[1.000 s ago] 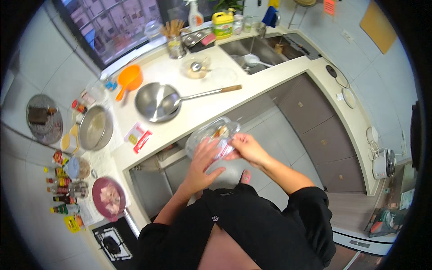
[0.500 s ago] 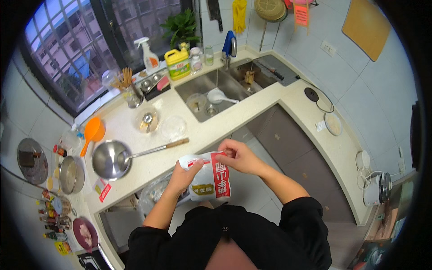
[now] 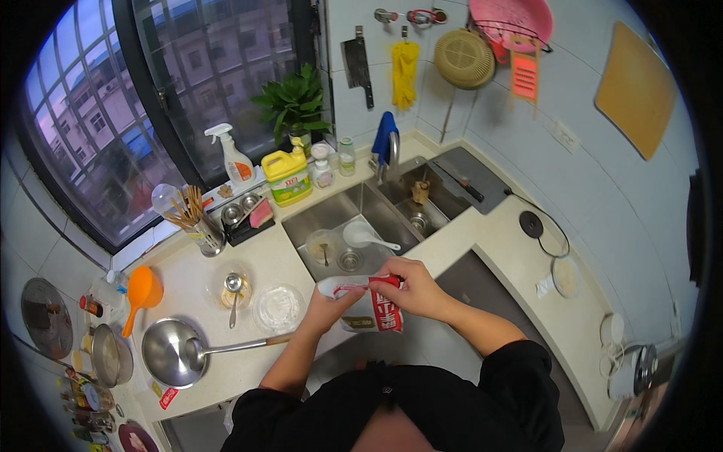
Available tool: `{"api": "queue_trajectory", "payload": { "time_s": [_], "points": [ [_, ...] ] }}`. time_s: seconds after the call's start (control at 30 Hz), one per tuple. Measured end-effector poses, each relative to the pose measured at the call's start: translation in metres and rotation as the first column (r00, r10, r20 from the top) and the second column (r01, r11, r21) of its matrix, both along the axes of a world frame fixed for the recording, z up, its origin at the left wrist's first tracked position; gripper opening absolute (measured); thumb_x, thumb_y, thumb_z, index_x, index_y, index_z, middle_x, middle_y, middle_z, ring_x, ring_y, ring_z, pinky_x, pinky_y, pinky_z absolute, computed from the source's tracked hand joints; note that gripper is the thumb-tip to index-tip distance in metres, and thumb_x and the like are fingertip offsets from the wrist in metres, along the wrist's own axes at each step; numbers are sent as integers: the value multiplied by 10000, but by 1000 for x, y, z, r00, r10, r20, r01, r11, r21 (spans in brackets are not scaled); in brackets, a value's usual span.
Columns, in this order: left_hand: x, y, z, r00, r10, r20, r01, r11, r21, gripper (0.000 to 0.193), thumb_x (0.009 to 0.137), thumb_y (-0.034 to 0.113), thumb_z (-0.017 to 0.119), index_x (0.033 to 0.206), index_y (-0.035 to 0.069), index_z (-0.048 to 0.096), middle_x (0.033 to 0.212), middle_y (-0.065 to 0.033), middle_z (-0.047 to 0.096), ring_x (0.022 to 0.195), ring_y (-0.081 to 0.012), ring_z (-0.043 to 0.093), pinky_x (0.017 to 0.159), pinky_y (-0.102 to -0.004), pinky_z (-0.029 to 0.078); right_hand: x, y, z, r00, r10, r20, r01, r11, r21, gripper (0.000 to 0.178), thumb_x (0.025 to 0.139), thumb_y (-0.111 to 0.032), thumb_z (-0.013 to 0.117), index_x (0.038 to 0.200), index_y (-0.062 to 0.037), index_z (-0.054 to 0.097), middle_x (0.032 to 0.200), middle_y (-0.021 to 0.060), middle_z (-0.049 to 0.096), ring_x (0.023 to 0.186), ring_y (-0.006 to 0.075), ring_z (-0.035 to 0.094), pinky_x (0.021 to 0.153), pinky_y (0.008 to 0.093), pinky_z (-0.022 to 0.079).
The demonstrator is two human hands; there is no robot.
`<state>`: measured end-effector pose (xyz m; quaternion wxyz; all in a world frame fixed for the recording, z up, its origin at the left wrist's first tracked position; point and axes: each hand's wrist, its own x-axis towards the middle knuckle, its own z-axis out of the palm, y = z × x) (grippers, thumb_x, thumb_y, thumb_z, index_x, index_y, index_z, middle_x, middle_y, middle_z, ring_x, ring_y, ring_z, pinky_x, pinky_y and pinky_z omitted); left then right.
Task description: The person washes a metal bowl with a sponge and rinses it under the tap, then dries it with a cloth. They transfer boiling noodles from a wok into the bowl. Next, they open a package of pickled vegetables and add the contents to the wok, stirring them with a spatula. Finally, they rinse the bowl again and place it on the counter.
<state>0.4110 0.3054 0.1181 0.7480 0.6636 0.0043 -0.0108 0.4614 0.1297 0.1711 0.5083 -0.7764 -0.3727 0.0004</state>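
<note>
A white and red plastic food packet (image 3: 385,310) hangs between my hands, in front of the counter's front edge and just below the sink. My left hand (image 3: 331,307) pinches its upper left side, thumb lying across the front. At the upper right corner, the closed fingers of my right hand (image 3: 414,289) grip the red edge. The packet's top is tilted toward me; I cannot tell whether it is torn open. Nearest to my left hand on the counter is a clear round lid or dish (image 3: 278,307) with whitish residue.
A steel bowl (image 3: 167,354) with a long-handled ladle (image 3: 248,345), its handle reaching toward my left forearm, stands at left. Beyond are an orange scoop (image 3: 143,292) and a bowl with a spoon (image 3: 232,286). The double sink (image 3: 301,230) holds a white ladle (image 3: 365,235).
The view has tilted upward, showing more of the wall and window. Both hands, still holding the packet, now appear closer to the sink, and the packet's top is tipped more toward me.
</note>
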Motion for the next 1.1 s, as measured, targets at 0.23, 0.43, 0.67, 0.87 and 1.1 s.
{"api": "queue_trajectory", "payload": {
  "time_s": [0.23, 0.43, 0.67, 0.87, 1.1],
  "points": [
    [57, 45, -24, 969, 229, -98, -248, 864, -438, 189, 760, 71, 620, 933, 36, 553, 877, -55, 604, 807, -141, 572, 718, -269, 450, 146, 65, 42, 940, 341, -15, -340, 932, -124, 140, 774, -170, 618, 820, -39, 599, 673, 34, 588, 609, 100, 529, 557, 241, 429],
    [71, 54, -16, 814, 544, -206, -556, 626, -547, 224, 761, 32, 590, 974, 24, 519, 890, -83, 597, 805, -176, 584, 730, -313, 468, 430, 145, 150, 831, -329, 448, 234, 938, 255, 199, 739, -198, 544, 750, -25, 641, 687, 139, 627, 642, 264, 617, 609, 342, 483],
    [25, 48, -17, 484, 837, -254, -824, 338, -456, 314, 749, 48, 591, 1037, 4, 475, 912, -111, 591, 827, -209, 588, 758, -348, 476, 573, 221, 206, 598, -577, 556, 528, 806, 268, 345, 722, -380, 580, 709, -41, 644, 655, 109, 623, 692, 271, 614, 640, 371, 478],
    [-22, 12, -4, 154, 958, -243, -944, 70, -323, 333, 758, 134, 572, 1050, 7, 475, 940, -117, 586, 842, -213, 587, 773, -340, 474, 594, 252, 220, 667, -498, 554, 504, 849, 156, 338, 719, -352, 606, 768, -20, 645, 795, 190, 621, 779, 347, 601, 670, 403, 483],
    [-42, -15, -2, 16, 938, -345, -929, -114, -353, 292, 779, 186, 572, 1024, 31, 533, 927, -94, 603, 827, -205, 593, 757, -346, 482, 596, 268, 230, 816, -367, 447, 257, 923, 288, 289, 784, -202, 489, 630, 26, 580, 493, 66, 593, 543, 182, 625, 612, 289, 490]
  ]
}}
